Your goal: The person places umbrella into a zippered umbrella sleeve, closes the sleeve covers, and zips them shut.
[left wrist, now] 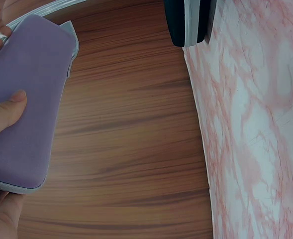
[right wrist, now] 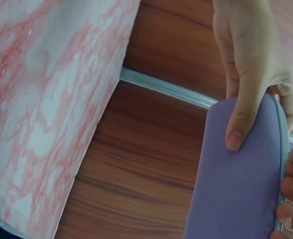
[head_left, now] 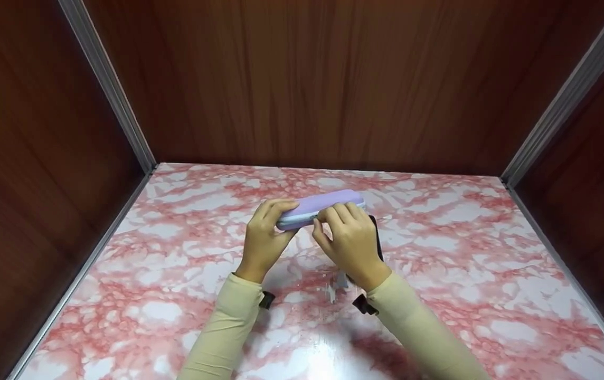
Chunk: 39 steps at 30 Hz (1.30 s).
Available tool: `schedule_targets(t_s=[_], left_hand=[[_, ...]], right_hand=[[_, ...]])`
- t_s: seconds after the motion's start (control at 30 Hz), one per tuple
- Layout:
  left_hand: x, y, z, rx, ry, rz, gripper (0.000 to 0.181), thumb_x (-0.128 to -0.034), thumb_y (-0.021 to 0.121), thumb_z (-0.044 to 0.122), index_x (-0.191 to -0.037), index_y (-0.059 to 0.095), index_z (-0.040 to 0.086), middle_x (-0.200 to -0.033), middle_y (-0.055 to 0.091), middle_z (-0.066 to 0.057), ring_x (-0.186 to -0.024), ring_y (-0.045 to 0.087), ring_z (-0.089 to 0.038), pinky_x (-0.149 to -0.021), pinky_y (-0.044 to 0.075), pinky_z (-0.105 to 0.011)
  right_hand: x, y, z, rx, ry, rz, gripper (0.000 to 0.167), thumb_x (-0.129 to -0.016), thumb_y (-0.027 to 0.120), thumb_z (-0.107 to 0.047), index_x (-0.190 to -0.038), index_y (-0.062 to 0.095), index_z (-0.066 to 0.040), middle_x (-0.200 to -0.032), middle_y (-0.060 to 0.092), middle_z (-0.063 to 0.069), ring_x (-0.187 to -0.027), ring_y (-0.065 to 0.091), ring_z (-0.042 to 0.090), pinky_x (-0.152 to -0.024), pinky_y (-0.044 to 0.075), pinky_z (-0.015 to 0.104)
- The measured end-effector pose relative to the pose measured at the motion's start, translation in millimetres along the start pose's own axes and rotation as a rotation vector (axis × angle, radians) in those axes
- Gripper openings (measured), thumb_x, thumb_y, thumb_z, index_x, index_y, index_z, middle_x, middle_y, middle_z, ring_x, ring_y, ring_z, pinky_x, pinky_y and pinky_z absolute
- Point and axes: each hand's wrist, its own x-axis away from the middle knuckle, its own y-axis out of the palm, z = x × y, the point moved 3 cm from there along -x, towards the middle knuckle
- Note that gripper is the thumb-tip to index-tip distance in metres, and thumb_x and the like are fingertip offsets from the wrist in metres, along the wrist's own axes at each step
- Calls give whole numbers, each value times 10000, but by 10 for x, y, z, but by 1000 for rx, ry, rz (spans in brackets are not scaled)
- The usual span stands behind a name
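Note:
A long purple zippered case with rounded ends and a pale band along its side is held up over the table. My left hand grips its left end, the thumb on one broad face and the other fingers behind. At the case's zipper side, my right hand has its fingers bent, thumb and forefinger pinching near the zipper; the pull itself is mostly hidden. In the right wrist view those right fingertips lie along the pale zipper edge. The case looks closed along the part that shows.
Behind the right hand lies a dark, black-edged object, mostly hidden; the left wrist view shows a grey band on it. A small pale patch near the right wrist is unclear. Brown wood-grain panels enclose the red-and-white marbled table.

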Motion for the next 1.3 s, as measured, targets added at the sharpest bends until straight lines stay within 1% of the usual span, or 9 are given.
schedule_targets(t_s=[0.2, 0.5, 0.63, 0.83, 1.07, 1.17, 1.3], left_hand=[[-2, -15, -14, 10, -1, 3, 422, -753, 880, 57, -1127, 699, 127, -1157, 663, -51, -1086, 633, -206, -964, 500, -313], [-15, -29, -1, 14, -3, 25, 448, -742, 885, 43, -1136, 695, 137, -1157, 662, -57, -1083, 640, -224, -958, 509, -321], [-11, -29, -9, 5, -6, 26, 444, -742, 886, 43, -1132, 698, 137, -1151, 664, -52, -1078, 640, -219, -956, 509, -317], [-5, -26, -24, 11, -13, 20, 438, -743, 886, 46, -1129, 700, 134, -1157, 662, -48, -1084, 637, -210, -967, 499, -306], [-14, -29, -25, 27, -17, 15, 440, -749, 882, 49, -1139, 699, 139, -1158, 659, -42, -1088, 635, -208, -969, 497, -308], [-15, -32, -25, 31, -17, 22, 447, -743, 887, 49, -1138, 701, 145, -1150, 661, -44, -1083, 638, -215, -956, 508, -329], [-14, -40, -32, 35, -20, 29, 452, -738, 890, 52, -1136, 699, 151, -1150, 662, -37, -1083, 643, -219, -952, 514, -344]], right_hand=[[14, -22, 71, -3, 23, 6, 160, -938, 597, -210, -826, 620, -98, -786, 578, 27, -730, 543, 261, -636, 470, 394], [44, -54, 176, -21, 34, 12, 140, -920, 620, -178, -831, 615, -70, -794, 579, 52, -763, 552, 287, -712, 489, 413], [67, -59, 211, -25, 50, 9, 127, -901, 636, -163, -838, 612, -55, -796, 578, 62, -751, 537, 290, -691, 486, 403], [86, -62, 238, -26, 45, 14, 140, -917, 623, -182, -834, 612, -70, -794, 575, 53, -725, 522, 274, -664, 472, 385], [104, -101, 286, -90, 91, 27, 121, -902, 644, -151, -830, 607, -61, -789, 569, 64, -710, 509, 264, -624, 465, 383], [114, -126, 311, -110, 112, 30, 118, -904, 645, -145, -835, 604, -58, -797, 565, 69, -727, 515, 264, -610, 470, 383], [138, -145, 362, -129, 133, 28, 121, -910, 644, -146, -850, 602, -50, -820, 565, 76, -780, 526, 272, -635, 491, 381]])
